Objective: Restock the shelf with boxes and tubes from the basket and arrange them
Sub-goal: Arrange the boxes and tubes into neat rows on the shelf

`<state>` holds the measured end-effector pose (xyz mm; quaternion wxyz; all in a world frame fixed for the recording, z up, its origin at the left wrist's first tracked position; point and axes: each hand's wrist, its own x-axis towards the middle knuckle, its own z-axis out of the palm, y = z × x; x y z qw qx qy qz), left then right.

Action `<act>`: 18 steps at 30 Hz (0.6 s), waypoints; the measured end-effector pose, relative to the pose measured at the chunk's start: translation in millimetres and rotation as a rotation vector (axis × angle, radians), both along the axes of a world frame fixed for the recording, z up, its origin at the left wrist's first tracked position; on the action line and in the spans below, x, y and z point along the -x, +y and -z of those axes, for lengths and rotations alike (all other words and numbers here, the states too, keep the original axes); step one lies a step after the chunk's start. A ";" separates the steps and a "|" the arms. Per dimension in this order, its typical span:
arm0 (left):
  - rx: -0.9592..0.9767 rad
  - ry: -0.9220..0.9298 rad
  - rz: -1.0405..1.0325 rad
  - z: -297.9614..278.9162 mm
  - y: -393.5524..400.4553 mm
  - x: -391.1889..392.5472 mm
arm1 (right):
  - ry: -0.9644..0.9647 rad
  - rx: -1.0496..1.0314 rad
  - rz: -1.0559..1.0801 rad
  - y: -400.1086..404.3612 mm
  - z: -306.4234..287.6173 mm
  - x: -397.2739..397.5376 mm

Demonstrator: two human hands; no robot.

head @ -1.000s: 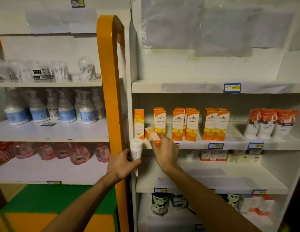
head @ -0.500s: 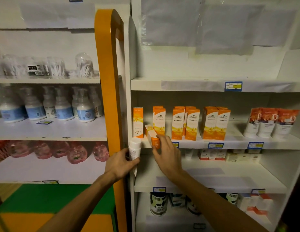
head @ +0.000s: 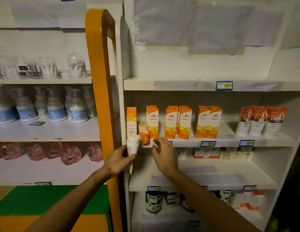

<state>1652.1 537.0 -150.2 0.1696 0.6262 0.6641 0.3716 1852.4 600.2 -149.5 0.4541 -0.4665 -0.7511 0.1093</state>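
My left hand (head: 120, 160) grips a white tube (head: 132, 145), cap up, in front of the left end of the white shelf (head: 229, 142). An orange box (head: 143, 133) lies tilted on that shelf between an upright slim orange box (head: 131, 122) and several upright orange boxes (head: 184, 123). My right hand (head: 163, 150) hovers at the shelf's front edge just right of the tilted box, fingers loosely curled and holding nothing. No basket shows.
Orange-and-white tubes (head: 261, 121) stand at the shelf's right end. An orange post (head: 102, 81) divides this unit from the left shelves with pump bottles (head: 50, 106) and pink bottles (head: 68, 153). Small boxes (head: 207, 152) sit on the shelf below, cans (head: 153, 202) lower down.
My right hand has let go of the tilted orange box and drawn back and right to the shelf edge. The box stays lying on the shelf. My left hand keeps the tube.
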 end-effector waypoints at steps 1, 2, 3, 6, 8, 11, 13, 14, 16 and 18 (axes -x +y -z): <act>0.011 -0.029 0.036 -1.7 -0.5 -5.4 | -0.005 -0.004 0.001 0.1 1.6 -11.8; 0.014 -0.044 0.065 -3.2 -1.0 -11.0 | 0.000 -0.003 -0.003 0.6 2.4 -23.2; 0.014 -0.040 0.083 -4.3 -1.2 -16.3 | 0.011 -0.007 -0.009 0.6 2.3 -33.6; 0.017 0.082 0.098 -7.7 -0.1 -30.7 | 0.005 -0.079 -0.027 -0.8 -2.0 -63.4; 0.049 0.157 0.131 -11.8 2.0 -45.4 | -0.134 -0.196 -0.065 -3.2 -8.1 -84.2; 0.054 0.161 0.195 -22.2 8.4 -77.7 | -0.488 -0.396 -0.139 -8.6 -19.1 -113.9; 0.040 0.145 0.227 -29.7 16.1 -108.3 | -0.658 -0.449 -0.136 -9.5 -21.1 -136.7; 0.039 0.116 0.238 -33.3 17.9 -118.2 | -0.684 -0.461 -0.123 -8.9 -20.7 -142.3; 0.043 0.087 0.284 -39.3 25.6 -149.1 | -0.665 -0.487 -0.053 -7.9 -19.6 -164.6; 0.048 0.076 0.327 -46.4 30.7 -181.5 | -0.606 -0.529 0.024 -6.9 -19.5 -190.7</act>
